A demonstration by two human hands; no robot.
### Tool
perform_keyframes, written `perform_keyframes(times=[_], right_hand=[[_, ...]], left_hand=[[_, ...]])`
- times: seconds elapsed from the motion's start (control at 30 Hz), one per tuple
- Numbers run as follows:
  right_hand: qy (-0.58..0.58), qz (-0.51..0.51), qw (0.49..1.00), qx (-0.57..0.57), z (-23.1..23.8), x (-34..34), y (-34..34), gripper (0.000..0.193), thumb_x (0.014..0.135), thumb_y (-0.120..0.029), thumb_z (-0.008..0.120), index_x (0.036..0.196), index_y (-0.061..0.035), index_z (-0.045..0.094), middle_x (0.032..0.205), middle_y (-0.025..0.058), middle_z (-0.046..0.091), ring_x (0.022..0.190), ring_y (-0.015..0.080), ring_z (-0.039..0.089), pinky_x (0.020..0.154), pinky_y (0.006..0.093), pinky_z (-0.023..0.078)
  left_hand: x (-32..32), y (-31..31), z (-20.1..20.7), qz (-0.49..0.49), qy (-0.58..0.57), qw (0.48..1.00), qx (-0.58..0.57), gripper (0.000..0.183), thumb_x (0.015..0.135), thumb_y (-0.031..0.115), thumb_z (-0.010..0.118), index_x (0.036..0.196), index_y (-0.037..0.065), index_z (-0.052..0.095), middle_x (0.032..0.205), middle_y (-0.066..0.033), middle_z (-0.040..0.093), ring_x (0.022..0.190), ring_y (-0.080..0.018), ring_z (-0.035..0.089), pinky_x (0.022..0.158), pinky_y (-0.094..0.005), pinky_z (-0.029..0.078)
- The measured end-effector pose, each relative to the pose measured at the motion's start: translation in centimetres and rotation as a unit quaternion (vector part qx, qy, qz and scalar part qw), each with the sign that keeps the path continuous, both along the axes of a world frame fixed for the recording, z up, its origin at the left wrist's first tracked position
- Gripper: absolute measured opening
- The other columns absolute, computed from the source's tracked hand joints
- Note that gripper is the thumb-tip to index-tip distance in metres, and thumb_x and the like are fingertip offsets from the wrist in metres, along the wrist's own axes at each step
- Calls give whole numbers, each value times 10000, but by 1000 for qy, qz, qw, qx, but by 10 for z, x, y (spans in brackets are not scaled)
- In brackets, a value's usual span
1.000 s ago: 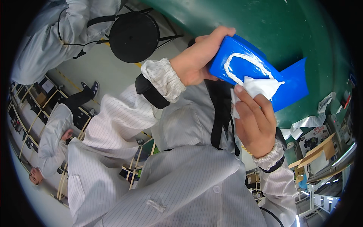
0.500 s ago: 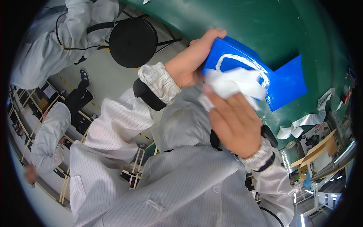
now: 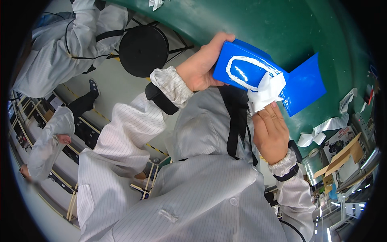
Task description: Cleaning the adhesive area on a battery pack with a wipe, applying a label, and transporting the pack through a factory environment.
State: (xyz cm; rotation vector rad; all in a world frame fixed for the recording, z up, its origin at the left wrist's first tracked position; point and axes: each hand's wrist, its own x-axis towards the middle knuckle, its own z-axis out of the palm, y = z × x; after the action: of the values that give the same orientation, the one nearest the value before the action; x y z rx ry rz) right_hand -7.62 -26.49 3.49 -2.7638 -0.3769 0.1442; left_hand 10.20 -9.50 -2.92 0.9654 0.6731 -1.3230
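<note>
A glossy blue box (image 3: 242, 73) is tilted above the green table. A white twisted rope handle (image 3: 244, 57) lies in a loop on its face, and a blue flap (image 3: 305, 84) stands out at its right end. My left hand (image 3: 201, 66) grips the box by its left end, thumb along the upper edge; some of the fingers are hidden behind it. Against the lower right of the face, over one end of the rope, is a crumpled white tissue (image 3: 267, 89). My right hand (image 3: 271, 134) holds that tissue at its lower edge with the fingertips.
The green table (image 3: 225, 18) spans the upper part. A black round stool (image 3: 144, 51) stands to the left, near a person (image 3: 44, 60) in a pale coat. White paper strips (image 3: 328, 127) and an open cardboard box (image 3: 342, 157) are at the right. Another person (image 3: 52, 139) is farther left.
My right hand has moved down and to the right with the tissue, uncovering more of the box's face and the rope loop. The left hand keeps its hold.
</note>
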Motion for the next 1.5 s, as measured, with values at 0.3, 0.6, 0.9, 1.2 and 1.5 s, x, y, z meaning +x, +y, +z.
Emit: perform_keyframes(times=[0.3,0.6,0.9,1.2,1.5], right_hand=[[-52,45,997,41,-10,39,44,124,823,-144,633,879,-56,567,1136,132,662,1226,272,623,1138,409,439],[-37,70,996,32,-5,35,34,141,815,-160,619,883,-61,544,1041,116,637,1188,274,623,1153,399,423],[21,28,999,-25,11,-1,-12,144,787,-86,650,884,-44,551,1077,119,648,1175,303,637,1087,457,495],[-17,95,995,15,0,22,10,132,810,-84,655,851,-51,535,1092,122,661,1207,288,635,1103,416,490],[-30,122,992,-32,0,39,36,125,866,-163,605,879,-64,529,1092,148,662,1253,288,609,1169,409,402]], left_hand=[[9,-1,-4,13,30,999,-25,477,936,522,613,1101,80,676,971,-48,727,873,-185,723,806,-369,600],[9,9,-16,1,57,997,-46,525,949,506,606,1178,35,636,1069,-88,726,892,-205,733,778,-364,630],[5,3,4,-32,-12,999,-6,470,929,582,576,1043,134,663,888,11,693,715,-121,672,575,-267,546],[2,4,-9,-26,2,1000,-6,525,932,606,543,1135,140,673,1060,-38,710,924,-146,676,792,-351,563],[2,-3,-4,34,26,999,-31,491,956,517,569,1159,76,645,1082,-54,714,913,-195,714,832,-362,601]])
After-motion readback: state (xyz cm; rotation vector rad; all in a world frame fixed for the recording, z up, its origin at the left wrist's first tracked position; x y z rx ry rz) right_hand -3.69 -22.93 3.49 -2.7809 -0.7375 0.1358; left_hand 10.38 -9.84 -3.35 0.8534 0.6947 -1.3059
